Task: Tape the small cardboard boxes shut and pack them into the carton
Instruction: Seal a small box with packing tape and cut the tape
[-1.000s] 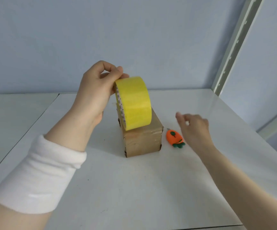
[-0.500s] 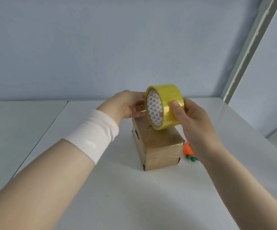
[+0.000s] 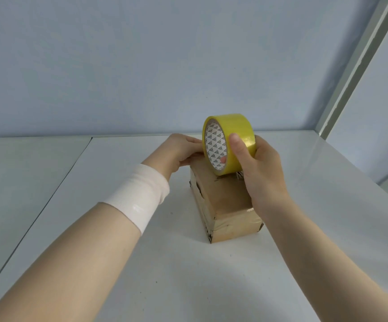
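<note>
A small brown cardboard box lies on the white table, its near end and top glossy with clear tape. A yellow tape roll stands on edge on the box's far half. My right hand grips the roll, thumb on its outer face and a fingertip inside the core. My left hand, with a white wristband, holds the far end of the box beside the roll. Its fingertips are hidden behind the roll. No carton is in view.
The white table stretches to a pale blue wall. A second white surface adjoins it on the left along a dark seam. A grey metal upright rises at the back right corner.
The tape roll passed from my left hand to my right hand. My left hand dropped to the box's far end. The orange cutter seen earlier is now hidden behind my right hand.
</note>
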`<action>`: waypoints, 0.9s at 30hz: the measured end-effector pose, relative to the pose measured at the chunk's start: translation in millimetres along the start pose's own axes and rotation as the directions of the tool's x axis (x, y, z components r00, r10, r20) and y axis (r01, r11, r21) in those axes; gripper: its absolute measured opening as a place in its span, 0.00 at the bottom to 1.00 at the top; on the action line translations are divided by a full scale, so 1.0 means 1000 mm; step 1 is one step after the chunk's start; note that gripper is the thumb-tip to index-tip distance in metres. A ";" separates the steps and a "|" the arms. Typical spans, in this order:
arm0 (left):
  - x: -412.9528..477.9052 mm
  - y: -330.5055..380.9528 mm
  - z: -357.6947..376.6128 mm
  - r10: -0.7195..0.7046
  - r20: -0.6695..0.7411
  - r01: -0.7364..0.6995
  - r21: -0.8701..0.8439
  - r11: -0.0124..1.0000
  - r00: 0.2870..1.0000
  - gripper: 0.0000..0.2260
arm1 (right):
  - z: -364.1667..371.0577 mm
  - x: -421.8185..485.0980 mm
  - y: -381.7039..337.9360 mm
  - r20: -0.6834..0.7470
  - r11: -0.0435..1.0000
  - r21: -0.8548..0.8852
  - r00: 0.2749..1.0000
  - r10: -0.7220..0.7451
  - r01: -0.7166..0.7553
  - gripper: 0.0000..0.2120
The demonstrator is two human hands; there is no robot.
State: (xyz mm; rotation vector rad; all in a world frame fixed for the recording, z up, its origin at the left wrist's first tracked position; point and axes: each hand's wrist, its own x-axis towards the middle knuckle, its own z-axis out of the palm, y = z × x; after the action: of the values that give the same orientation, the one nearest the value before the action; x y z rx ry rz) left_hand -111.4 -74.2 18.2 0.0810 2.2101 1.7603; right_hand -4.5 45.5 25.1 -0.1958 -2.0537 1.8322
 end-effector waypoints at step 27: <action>0.011 0.000 -0.006 -0.061 0.084 0.024 0.387 0.922 0.995 0.10 | -0.001 -0.001 0.005 0.042 0.999 0.050 0.999 -0.023 0.021 0.15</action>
State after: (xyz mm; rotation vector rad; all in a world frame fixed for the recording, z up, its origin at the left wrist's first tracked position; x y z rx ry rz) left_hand -123.7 -77.4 16.7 0.1986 2.4355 1.2467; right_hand -4.0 46.5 19.8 -0.1215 -2.0285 1.8872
